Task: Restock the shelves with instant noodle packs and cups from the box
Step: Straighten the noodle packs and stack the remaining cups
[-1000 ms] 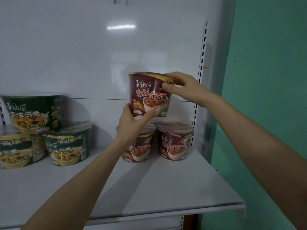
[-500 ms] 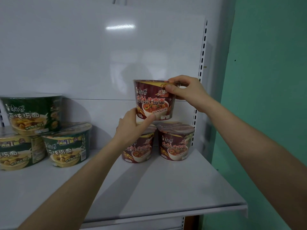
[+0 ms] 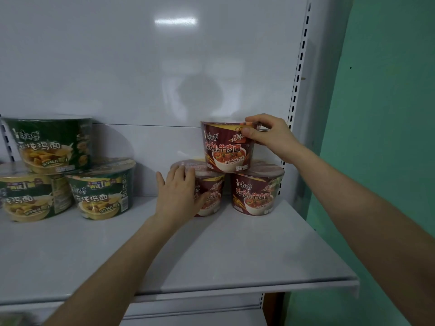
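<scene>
A red noodle cup [image 3: 226, 147] sits stacked on two other red cups, a left one [image 3: 209, 196] and a right one [image 3: 256, 191], at the back right of the white shelf [image 3: 235, 255]. My right hand [image 3: 270, 135] grips the top cup's rim, thumb in front and fingers over the lid. My left hand [image 3: 179, 194] lies against the side and lid edge of the lower left cup with fingers nearly straight. The box is not in view.
Three green noodle cups [image 3: 101, 189] stand stacked in a pyramid at the shelf's left. A slotted upright [image 3: 299, 74] runs along the right of the white back panel, and a green wall [image 3: 388, 114] lies beyond it.
The top red cup has come down from mid-air onto the two lower cups. My left hand left its underside and dropped onto the lower left cup.
</scene>
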Demonstrator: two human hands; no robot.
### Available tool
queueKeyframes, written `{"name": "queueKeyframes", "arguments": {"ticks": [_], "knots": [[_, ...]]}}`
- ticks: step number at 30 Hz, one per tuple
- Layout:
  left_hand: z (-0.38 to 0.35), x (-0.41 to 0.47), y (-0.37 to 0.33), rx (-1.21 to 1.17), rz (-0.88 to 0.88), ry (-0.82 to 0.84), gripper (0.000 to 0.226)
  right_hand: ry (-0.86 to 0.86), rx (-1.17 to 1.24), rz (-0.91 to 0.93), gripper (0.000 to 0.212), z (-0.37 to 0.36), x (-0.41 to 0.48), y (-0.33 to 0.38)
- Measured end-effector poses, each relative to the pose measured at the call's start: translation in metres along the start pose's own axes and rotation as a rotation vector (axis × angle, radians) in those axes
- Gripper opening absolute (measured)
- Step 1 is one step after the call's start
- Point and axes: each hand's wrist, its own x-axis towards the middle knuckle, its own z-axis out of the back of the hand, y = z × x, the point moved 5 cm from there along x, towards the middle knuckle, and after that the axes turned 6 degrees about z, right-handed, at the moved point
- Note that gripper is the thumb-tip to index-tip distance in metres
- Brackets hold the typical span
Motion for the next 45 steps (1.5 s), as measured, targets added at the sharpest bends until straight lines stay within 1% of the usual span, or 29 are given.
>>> {"name": "queueKeyframes", "arguments": {"ticks": [5, 12, 15, 20, 25, 35, 40, 42, 45], "knots": [[-0.003, -0.001, 0.001, -0.015, 0.007, -0.005, 0.064, 0.042, 0.011, -0.028, 0.037, 0.000, -0.001, -0.009], [-0.004, -0.001, 0.000, -0.030, 0.026, -0.002, 0.064, 0.151, 0.105, -0.108, 0.025, 0.004, 0.003, -0.019], [-0.003, -0.002, 0.001, -0.033, 0.023, -0.004, 0.064, 0.175, 0.179, -0.162, 0.024, 0.006, 0.005, -0.026], [-0.003, -0.002, 0.000, -0.051, 0.028, -0.005, 0.064, 0.264, 0.337, -0.265, 0.022, 0.006, 0.006, -0.030], [-0.002, -0.003, 0.000, -0.060, 0.031, -0.007, 0.064, 0.236, 0.434, -0.281, 0.020, 0.005, 0.003, -0.032], [-0.003, -0.003, -0.001, -0.072, 0.032, -0.018, 0.063, 0.222, 0.516, -0.297, 0.018, 0.001, 0.003, -0.029], [-0.003, -0.003, -0.001, -0.066, 0.037, -0.020, 0.064, 0.179, 0.584, -0.309, 0.018, -0.001, 0.001, -0.031], [-0.004, -0.003, -0.001, -0.061, 0.041, -0.016, 0.064, 0.164, 0.582, -0.306, 0.018, -0.002, 0.001, -0.031], [-0.004, -0.002, 0.000, -0.066, 0.046, -0.015, 0.064, 0.179, 0.482, -0.275, 0.019, -0.005, 0.002, -0.027]]}}
